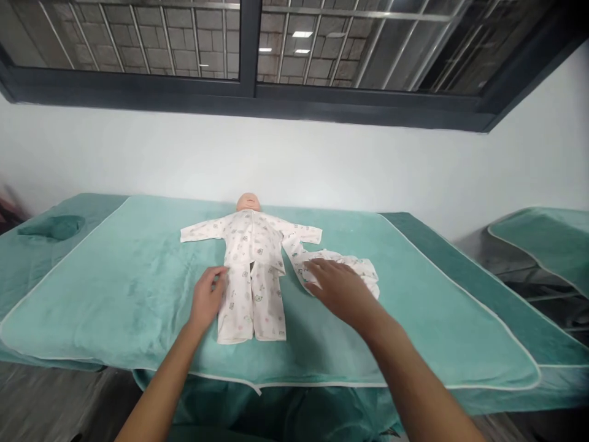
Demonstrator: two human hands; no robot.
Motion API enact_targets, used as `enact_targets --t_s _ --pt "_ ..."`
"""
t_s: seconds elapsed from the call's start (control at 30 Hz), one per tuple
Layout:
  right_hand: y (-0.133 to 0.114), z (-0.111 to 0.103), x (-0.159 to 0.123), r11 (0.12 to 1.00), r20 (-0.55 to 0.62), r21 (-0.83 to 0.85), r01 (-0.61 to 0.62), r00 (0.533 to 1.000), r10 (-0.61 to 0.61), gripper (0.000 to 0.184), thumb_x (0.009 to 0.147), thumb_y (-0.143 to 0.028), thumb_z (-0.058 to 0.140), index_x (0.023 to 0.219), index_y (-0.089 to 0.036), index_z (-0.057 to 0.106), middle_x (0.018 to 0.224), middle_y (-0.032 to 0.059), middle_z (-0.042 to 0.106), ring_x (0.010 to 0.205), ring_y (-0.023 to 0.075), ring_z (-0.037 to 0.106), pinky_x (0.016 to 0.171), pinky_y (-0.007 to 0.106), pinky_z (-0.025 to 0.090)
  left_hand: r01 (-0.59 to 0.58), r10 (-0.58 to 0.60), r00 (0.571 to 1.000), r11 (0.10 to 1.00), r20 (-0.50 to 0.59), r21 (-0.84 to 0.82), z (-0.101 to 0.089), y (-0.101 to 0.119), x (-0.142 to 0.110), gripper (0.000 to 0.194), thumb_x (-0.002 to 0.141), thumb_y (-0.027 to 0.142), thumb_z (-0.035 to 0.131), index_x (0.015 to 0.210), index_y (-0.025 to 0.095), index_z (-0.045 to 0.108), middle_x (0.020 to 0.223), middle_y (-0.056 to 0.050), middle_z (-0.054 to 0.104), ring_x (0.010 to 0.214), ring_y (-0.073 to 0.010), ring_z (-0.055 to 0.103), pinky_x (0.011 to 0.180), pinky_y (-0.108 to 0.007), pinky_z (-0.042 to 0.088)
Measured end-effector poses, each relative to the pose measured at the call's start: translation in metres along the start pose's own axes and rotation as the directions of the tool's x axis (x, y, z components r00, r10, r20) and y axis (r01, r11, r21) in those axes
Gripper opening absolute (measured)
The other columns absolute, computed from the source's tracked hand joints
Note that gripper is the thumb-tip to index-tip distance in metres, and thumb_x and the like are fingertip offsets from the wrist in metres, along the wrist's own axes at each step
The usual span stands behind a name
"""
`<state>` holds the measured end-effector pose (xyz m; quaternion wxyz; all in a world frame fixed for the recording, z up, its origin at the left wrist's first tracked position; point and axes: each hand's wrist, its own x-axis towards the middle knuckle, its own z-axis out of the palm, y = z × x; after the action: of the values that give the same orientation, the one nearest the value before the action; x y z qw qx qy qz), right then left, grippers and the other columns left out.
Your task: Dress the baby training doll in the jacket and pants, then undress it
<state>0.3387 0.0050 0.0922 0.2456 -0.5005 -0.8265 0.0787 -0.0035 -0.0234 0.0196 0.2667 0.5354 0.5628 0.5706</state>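
Observation:
A baby doll [248, 201] lies on its back, its head towards the wall, in a white patterned long-sleeved top [243, 236]. White patterned trousers [237, 307] extend below the top's hem, both legs straight towards me. My left hand [209, 298] is beside the trousers' left edge near the waist, fingers loosely bent and apart, fingertips at the cloth. To the right lies another white patterned garment [365, 270], bunched up, with one end reaching the doll's side. Over this garment my right hand [338, 288] is stretched flat, palm down, hiding part of it; contact is unclear.
A light green blanket [138, 276] with white edging covers the darker green bed [460, 270]. Behind it are a white wall [322, 159] and a dark-framed window [248, 49] with metal bars. Another green-covered surface [547, 236] stands at the right.

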Motion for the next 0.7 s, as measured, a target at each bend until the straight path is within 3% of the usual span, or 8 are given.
enact_targets --t_s 0.07,0.13,0.27,0.37,0.47,0.7 --pt "-0.033 0.019 0.038 0.992 0.024 0.077 0.098 0.995 -0.1 0.024 0.09 -0.032 0.068 0.113 -0.029 0.07 0.108 0.008 0.072 0.101 0.0296 0.066 0.094 0.043 0.045 -0.104 0.103 0.994 0.994 0.043 0.019 0.02 0.01 0.03 0.019 0.088 0.026 0.067 0.103 0.027 0.079 0.11 -0.006 0.074 0.105 -0.0257 0.065 0.095 -0.037 0.05" --pt "-0.053 0.038 0.085 0.985 0.038 0.108 0.134 0.99 -0.138 0.027 0.096 -0.034 0.06 0.122 -0.028 0.066 0.116 0.0081 0.07 0.097 0.0266 0.066 0.085 0.038 0.047 -0.189 0.186 0.98 0.981 0.07 0.036 0.042 0.019 0.066 0.023 0.089 0.021 0.064 0.105 0.025 0.079 0.111 -0.007 0.073 0.11 -0.0274 0.063 0.102 -0.041 0.047" --pt "-0.055 0.073 0.184 0.993 -0.054 0.116 -0.034 0.998 0.04 0.024 0.102 -0.033 0.05 0.12 -0.019 0.06 0.12 0.0103 0.064 0.097 0.0237 0.063 0.079 0.034 0.045 -0.22 0.219 0.975 0.975 0.041 0.022 0.083 0.024 0.146 0.027 0.085 0.009 0.061 0.102 0.02 0.079 0.11 -0.009 0.071 0.114 -0.0294 0.06 0.11 -0.046 0.043" --pt "-0.043 0.1 0.236 0.971 -0.075 0.138 -0.194 0.976 0.206 0.021 0.102 -0.037 0.051 0.11 -0.019 0.057 0.115 0.0103 0.063 0.094 0.0232 0.061 0.076 0.032 0.042 -0.142 0.132 0.99 0.951 0.053 0.274 0.103 0.018 0.188 0.03 0.088 0.007 0.054 0.102 0.02 0.077 0.11 -0.009 0.07 0.113 -0.0277 0.061 0.107 -0.043 0.045" --pt "-0.029 0.122 0.254 0.934 -0.031 0.203 -0.294 0.951 0.307 0.014 0.1 -0.034 0.051 0.093 -0.022 0.054 0.097 0.0047 0.063 0.083 0.0205 0.057 0.07 0.031 0.036 -0.097 0.061 0.994 0.881 0.092 0.463 0.112 0.006 0.2 0.033 0.097 0.016 0.047 0.111 0.026 0.075 0.12 -0.006 0.067 0.113 -0.0237 0.063 0.097 -0.036 0.049" --pt "-0.013 0.133 0.251 0.903 -0.066 0.367 -0.223 0.962 0.265 0.023 0.092 -0.032 0.053 0.072 -0.023 0.045 0.076 -0.0029 0.055 0.069 0.0157 0.046 0.064 0.03 0.029 -0.151 0.113 0.988 0.843 0.105 0.517 0.114 -0.005 0.196 0.033 0.1 0.024 0.048 0.121 0.028 0.073 0.119 -0.006 0.066 0.113 -0.0241 0.062 0.09 -0.035 0.05"
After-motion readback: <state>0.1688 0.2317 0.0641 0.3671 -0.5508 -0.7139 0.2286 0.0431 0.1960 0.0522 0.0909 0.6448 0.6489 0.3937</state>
